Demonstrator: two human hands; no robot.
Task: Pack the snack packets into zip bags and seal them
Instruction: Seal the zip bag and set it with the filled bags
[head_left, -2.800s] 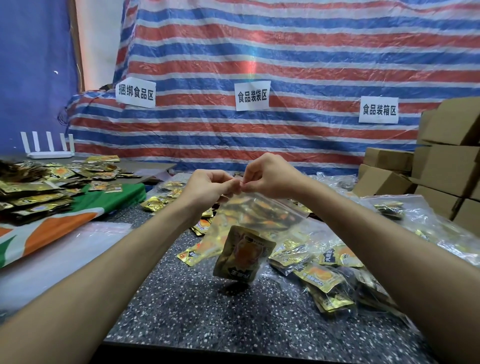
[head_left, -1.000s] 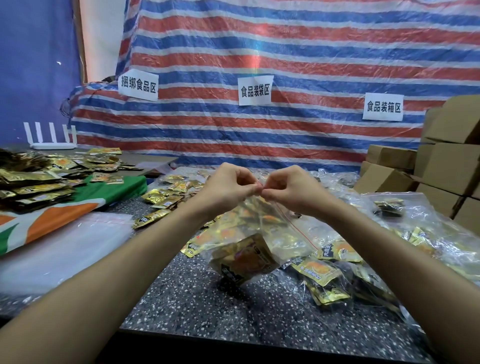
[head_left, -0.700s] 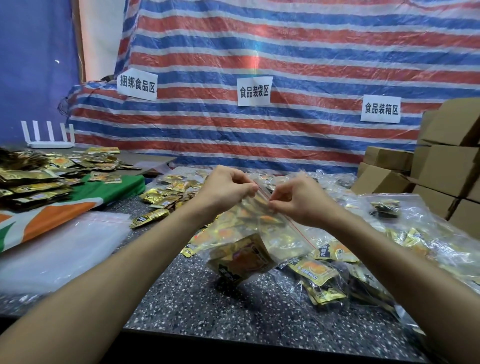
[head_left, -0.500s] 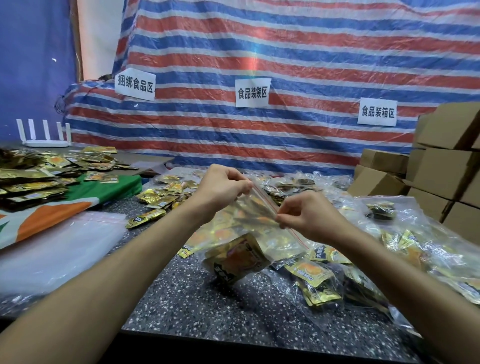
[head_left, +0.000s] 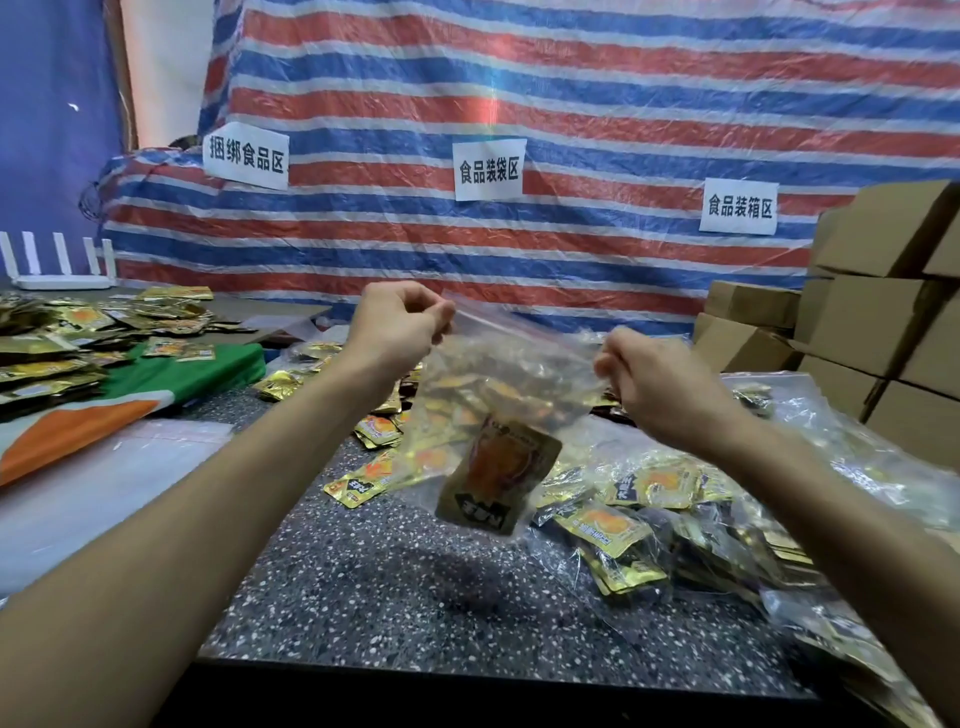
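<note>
A: Starting at the left, how much is waiting?
B: A lot; loose packets (head_left: 57, 338) are lying heaped at the far left, and more are lying scattered on the table (head_left: 389, 597) beneath the arms; none of those are sitting in plastic.
A: And the left hand?
B: The left hand (head_left: 397, 325) is pinching the top left corner of a bag (head_left: 498, 374), fingers curled over the strip; the bag is hanging in the air above the table, between the two hands.
A: Is anything sitting in it?
B: One packet (head_left: 496, 478) that I can make out is resting at the bottom, slightly tilted; filling is looking done for this bag.
A: The right hand?
B: The right hand (head_left: 660, 384) is gripping the other top corner, lower than the left, so the red strip is running taut and sloping between them; I am judging the seal to be closing or closed, though I cannot tell whether it is pressed along its whole length.
A: Further right?
B: Filled bags (head_left: 639, 525) are piling up beside the right arm; boxes (head_left: 878, 322) are standing stacked behind; a fair share is looking done, with the left heap waiting to be packed.
</note>
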